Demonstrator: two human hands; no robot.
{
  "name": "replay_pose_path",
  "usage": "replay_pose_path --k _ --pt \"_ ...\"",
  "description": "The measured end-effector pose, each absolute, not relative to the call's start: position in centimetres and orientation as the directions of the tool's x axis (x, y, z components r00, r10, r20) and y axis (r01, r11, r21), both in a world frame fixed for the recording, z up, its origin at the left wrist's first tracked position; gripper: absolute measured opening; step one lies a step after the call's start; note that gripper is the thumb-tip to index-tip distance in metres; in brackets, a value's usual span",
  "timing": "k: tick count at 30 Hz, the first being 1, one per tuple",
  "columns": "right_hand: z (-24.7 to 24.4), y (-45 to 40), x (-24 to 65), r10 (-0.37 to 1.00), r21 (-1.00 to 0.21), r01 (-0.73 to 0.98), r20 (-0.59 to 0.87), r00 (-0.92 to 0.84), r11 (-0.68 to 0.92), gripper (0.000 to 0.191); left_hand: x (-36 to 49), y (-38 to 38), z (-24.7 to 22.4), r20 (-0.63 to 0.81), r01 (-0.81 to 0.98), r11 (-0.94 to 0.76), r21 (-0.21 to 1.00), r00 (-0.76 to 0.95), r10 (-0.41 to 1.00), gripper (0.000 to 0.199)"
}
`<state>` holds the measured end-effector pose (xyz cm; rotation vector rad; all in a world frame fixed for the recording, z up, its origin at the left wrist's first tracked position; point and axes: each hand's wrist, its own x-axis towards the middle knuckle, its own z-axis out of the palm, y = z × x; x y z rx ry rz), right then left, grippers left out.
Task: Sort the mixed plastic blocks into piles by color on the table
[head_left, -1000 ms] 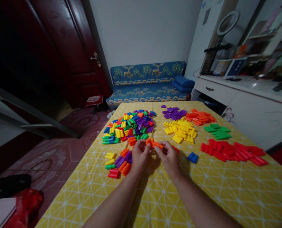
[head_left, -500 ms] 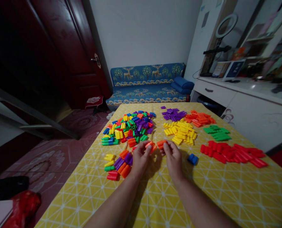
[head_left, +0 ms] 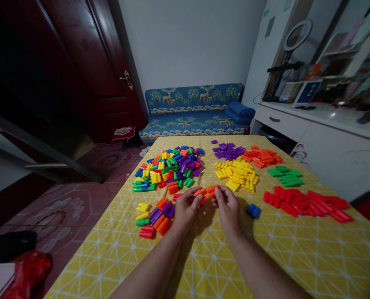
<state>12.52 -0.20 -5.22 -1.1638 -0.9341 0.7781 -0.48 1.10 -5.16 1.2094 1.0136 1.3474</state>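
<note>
Probably light and stiff, the glossy orange double-tube plastic pieces (head_left: pixel 212 189) appear to meet end to end above the yellow, white-lined tabletop (head_left: pixel 214 265); the left hand (head_left: pixel 185 211) pinches one end, the right hand (head_left: pixel 228 208) the other; smooth sides may slip, so outer ends likely suit gripping; breakage seems unlikely.
</note>
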Motion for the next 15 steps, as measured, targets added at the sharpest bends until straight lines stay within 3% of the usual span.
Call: replay_pose_path --k 15 --pt "-5.21 -0.28 12.47 0.884 -0.965 0.008 0.245 0.399 0.263 0.037 -0.63 1.04 -5.46 0.162 -0.152 -0.152 0.977 0.054 0.985 0.041"
